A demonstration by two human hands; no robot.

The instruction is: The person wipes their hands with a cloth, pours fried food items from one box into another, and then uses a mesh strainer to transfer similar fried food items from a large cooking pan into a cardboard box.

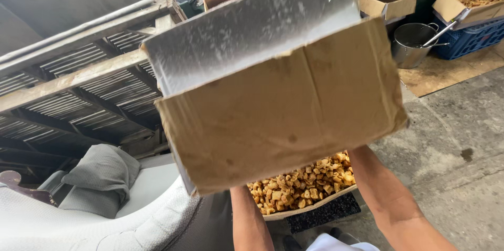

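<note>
a single head-worn view looks steeply down and forward from the person's own eye height. a raised cardboard box sits very close to the lens and fills the middle, blocking the hands. past it the view reaches a concrete floor and wooden slats at left.

You hold a worn brown cardboard box raised and tilted in the middle of the view, its creased, stained side facing you. A silvery lining sheet covers its far, upper flap, angled up toward the right.
</note>
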